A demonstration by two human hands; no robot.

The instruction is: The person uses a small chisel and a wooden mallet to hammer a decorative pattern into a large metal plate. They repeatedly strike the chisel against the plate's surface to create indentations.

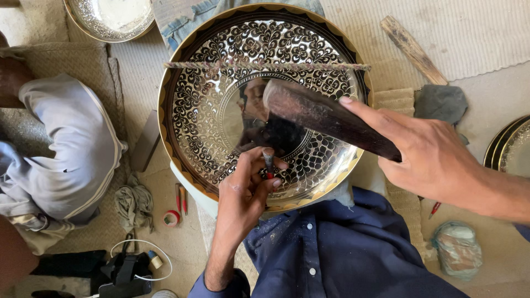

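- Head view: sandy floor with woven mats; a person in pale clothes sits at left.
- More plates: one top left, stacked ones at right edge.
- Clutter: wooden stick, grey cloth, rag, tape roll, bag, black gear with white cable.
- Big engraved plate, gold rim, centre frame, propped on wearer's lap; cord stretched across its upper part.
- Left hand low on plate, fingers pressed together pinching a thin chisel, tip on the engraved band.
- Right hand comes from right, closed around dark mallet, index laid along it; head over plate centre, just above chisel.
- Blue shirt below.
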